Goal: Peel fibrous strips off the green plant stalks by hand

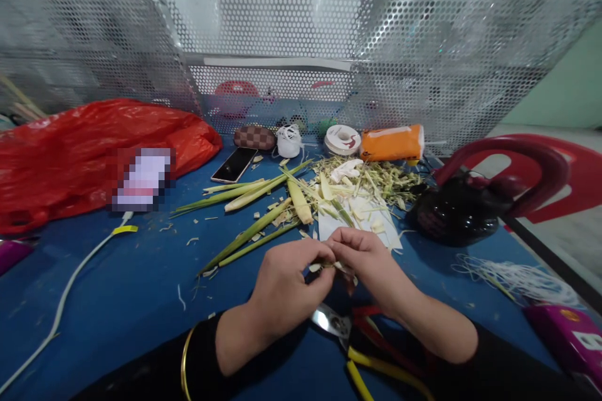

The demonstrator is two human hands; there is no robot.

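My left hand (286, 277) and my right hand (365, 264) meet above the near middle of the blue table (141, 300). Both are closed, fingertips pinching small pale green plant scraps (324, 266) between them; the fingers partly hide these. Under my wrists lies a metal-headed hand tool (333, 320) with yellow handles, and red handles show beside it. Just beyond my hands are long green stalks (256, 235), a thick pale stalk (299, 200) and a white sheet (392, 235) strewn with peelings. Behind the sheet spreads a heap of shredded green trimmings (390, 182).
A black kettle (456, 216) with a dark red handle stands right, near white strings (527, 278) and a purple packet (567, 332). Along the back are a phone (235, 165), a checked case (254, 138), a spool (342, 139) and an orange pack (392, 143). Left lies a red bag (70, 156).
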